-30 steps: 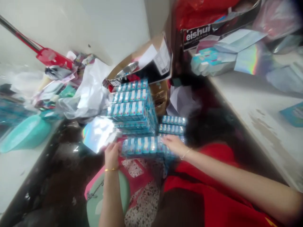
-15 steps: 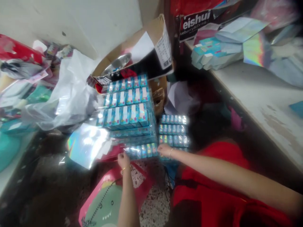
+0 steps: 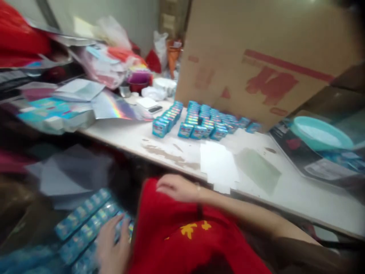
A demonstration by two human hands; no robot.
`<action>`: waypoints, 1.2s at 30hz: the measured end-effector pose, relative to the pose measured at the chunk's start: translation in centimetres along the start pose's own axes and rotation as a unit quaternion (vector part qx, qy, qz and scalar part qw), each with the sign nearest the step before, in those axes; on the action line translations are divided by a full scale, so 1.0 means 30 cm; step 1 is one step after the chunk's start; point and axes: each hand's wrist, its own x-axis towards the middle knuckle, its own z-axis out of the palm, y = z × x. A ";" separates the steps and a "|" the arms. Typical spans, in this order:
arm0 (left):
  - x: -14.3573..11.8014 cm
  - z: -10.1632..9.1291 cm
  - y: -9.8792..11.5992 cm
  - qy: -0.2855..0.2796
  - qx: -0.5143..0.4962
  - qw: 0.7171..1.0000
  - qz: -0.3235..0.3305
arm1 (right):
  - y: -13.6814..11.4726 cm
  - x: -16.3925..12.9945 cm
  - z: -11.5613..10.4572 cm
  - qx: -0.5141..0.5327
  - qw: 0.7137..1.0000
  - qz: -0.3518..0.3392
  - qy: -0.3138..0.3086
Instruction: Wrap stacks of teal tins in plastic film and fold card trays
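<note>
While your left hand (image 3: 112, 243) lies flat and open on the wrapped blue box packs (image 3: 85, 220) below the table's (image 3: 171, 144) near edge, your right hand (image 3: 175, 187) rests loosely open, empty (red cloth underneath). Packs probably light, film slippery; grip the ends.

Soft, even daylight on the scuffed white tabletop (image 3: 176, 146); motion blur smears the whole frame, heaviest toward the edges. A rainbow glare streaks the holographic foil sheet (image 3: 115, 108) by the tabletop's far left edge; underneath lies dim shadow.
</note>
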 end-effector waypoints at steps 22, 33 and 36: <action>0.368 0.961 0.537 -0.585 -0.042 0.715 0.381 | 0.464 -0.902 -0.226 -0.185 0.925 0.295 0.153; 0.482 0.989 0.564 -0.597 -0.128 0.728 0.310 | 0.423 -0.900 -0.274 -0.218 0.937 0.262 0.082; 0.421 0.984 0.539 -0.574 -0.059 0.699 0.423 | 0.439 -0.892 -0.226 -0.227 0.932 0.272 0.084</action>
